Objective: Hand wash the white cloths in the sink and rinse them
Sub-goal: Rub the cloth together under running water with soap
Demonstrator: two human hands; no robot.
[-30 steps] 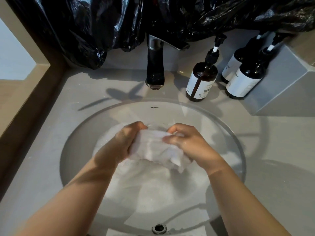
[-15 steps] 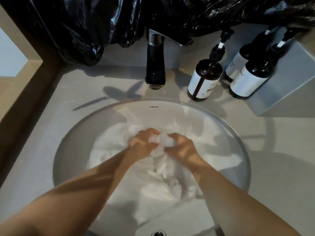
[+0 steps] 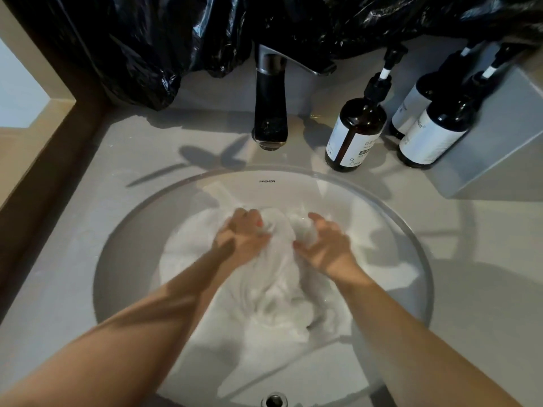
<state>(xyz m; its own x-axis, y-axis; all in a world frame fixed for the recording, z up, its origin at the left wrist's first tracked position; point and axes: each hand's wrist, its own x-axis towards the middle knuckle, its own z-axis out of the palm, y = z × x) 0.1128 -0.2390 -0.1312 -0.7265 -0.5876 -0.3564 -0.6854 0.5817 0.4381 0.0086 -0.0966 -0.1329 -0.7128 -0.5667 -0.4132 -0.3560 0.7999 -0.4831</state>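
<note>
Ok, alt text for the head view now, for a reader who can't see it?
A left hand and a right hand grip a bunched white cloth inside a round sink. Behind it stand a black faucet and, to the right, three dark pump bottles; black plastic hangs above.

**A:** Where does the view look from?

**B:** From the person's head, above the round white ceramic sink (image 3: 293, 183). It faces forward and steeply down into the bowl.

**A:** How near is it?

**B:** Close. Both bare forearms enter from the bottom edge. The left hand (image 3: 244, 239) and right hand (image 3: 329, 251) grip the wet white cloth (image 3: 279, 277) near mid-frame.

**A:** How far does it reach?

**B:** The wide lens takes in the grey stone countertop (image 3: 73, 259) on both sides. The dark upright metal tap (image 3: 270, 113) and crumpled black plastic sheeting (image 3: 147, 39) are at the top.
</note>
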